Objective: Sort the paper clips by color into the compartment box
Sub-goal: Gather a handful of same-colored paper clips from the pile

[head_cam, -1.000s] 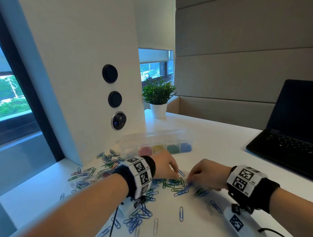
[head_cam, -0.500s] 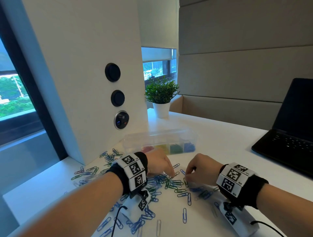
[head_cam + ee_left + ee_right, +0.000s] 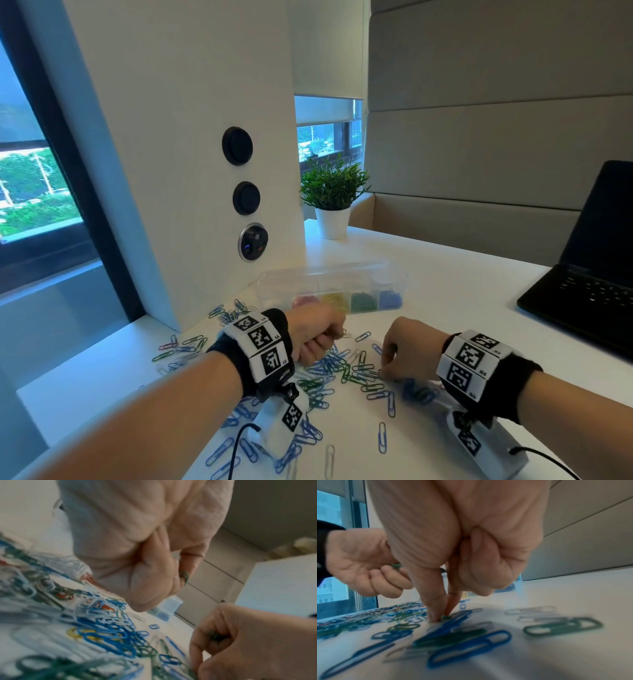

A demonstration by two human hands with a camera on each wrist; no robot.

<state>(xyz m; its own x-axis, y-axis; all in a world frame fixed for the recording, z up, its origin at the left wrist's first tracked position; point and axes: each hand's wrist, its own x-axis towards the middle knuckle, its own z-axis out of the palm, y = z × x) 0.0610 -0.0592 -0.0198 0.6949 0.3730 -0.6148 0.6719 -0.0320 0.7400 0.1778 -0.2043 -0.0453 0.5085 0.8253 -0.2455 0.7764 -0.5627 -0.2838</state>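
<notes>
Since a second ago left hand (image 3: 317, 337) has lifted off the scattered blue, green and white paper clips (image 3: 346, 371), fingers curled round a green clip (image 3: 185, 576). Right hand (image 3: 409, 349) stays low on the pile, thumb and forefinger tips pinching a green clip (image 3: 445, 617) against the white tabletop (image 3: 462, 291). Clear plastic compartment box (image 3: 334, 291) sits just beyond the hands, pink, yellow, green and blue clips in separate cells. White pillar with round black sockets (image 3: 191, 154) rises left of the box; small potted green plant (image 3: 333, 195) behind; black open laptop (image 3: 592, 267) far right; window (image 3: 30, 192) at left.
</notes>
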